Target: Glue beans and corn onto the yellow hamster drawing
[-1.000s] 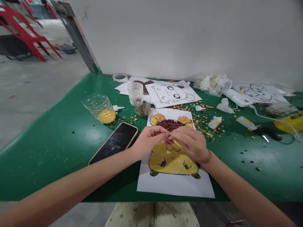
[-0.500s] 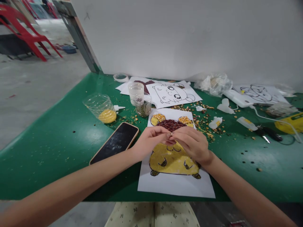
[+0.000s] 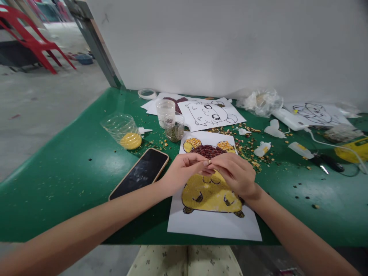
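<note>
The left hand (image 3: 185, 168) and right hand (image 3: 235, 171), grips closed fingertip to fingertip on a small pale bit (image 3: 209, 162) over the seed-covered picture (image 3: 211, 197), could lose it among the dark red beans (image 3: 207, 150) if either pinch slips.

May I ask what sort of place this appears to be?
Probably an informal craft area, judging by the seed-covered picture, scattered loose seeds and the line drawing behind it.

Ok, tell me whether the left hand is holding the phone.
No, the phone lies flat on the green table, while the left hand is over the yellow animal picture.
</note>
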A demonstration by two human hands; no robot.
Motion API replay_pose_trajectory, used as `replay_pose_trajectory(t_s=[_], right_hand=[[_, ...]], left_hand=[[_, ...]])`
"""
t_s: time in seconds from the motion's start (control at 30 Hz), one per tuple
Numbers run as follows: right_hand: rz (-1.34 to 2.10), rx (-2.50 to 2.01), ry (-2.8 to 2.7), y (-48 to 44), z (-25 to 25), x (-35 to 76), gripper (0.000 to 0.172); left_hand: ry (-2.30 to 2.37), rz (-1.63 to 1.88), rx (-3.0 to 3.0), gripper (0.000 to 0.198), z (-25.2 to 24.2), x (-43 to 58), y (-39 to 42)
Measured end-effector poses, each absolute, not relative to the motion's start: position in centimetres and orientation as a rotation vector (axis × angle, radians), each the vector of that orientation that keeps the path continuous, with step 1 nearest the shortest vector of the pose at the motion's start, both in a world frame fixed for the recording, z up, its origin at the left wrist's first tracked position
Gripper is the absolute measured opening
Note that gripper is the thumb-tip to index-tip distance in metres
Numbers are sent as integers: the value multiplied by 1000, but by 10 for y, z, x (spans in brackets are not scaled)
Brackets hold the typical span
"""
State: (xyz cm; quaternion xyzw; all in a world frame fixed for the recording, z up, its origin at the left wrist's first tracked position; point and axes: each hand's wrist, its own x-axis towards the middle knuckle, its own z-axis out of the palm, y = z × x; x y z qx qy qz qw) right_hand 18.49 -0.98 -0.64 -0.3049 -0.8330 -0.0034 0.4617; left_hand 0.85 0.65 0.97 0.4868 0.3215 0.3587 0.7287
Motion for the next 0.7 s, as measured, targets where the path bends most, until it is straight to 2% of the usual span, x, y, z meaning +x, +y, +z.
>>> replay_pose_trajectory(t_s=[0.33, 0.7], right_hand=[[-10, -756, -2065, -10, -7, 186, 15], [21, -741, -2033, -10, -9, 186, 23]], left_hand=[[720, 773, 1028, 13, 6, 8, 7], [716, 778, 1061, 15, 7, 8, 7]])
